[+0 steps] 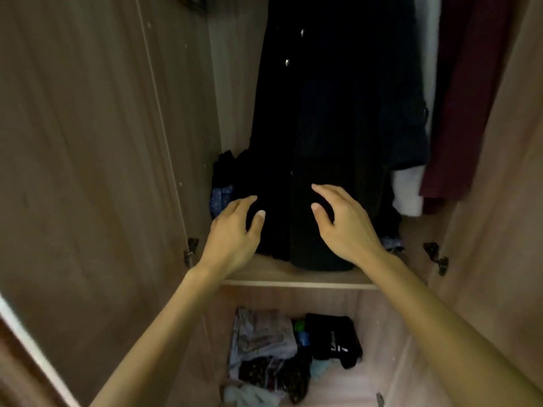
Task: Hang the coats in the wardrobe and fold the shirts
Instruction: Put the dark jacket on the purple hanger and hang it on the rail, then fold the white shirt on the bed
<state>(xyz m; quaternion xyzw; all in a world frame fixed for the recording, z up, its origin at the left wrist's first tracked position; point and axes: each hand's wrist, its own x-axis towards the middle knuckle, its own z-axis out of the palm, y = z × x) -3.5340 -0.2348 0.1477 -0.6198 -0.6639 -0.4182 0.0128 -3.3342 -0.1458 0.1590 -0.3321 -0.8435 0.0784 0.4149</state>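
A long black coat [320, 118] hangs inside the open wardrobe, its hem resting on the wooden shelf [293, 279]. My left hand [235, 230] is at the coat's lower left, fingers spread and curled, holding nothing. My right hand [343, 221] hovers at the coat's lower right, fingers apart, close to or lightly touching the fabric. A maroon garment [467, 113] and a white garment [408, 192] hang to the right of the black coat. Dark and blue clothes [221, 189] lie bunched on the shelf's left side.
The left wardrobe door [88, 142] and the right wardrobe door [499, 201] stand open on either side. Below the shelf, a compartment holds a pile of patterned clothes [264, 348] and a folded black shirt [335, 339] with white print.
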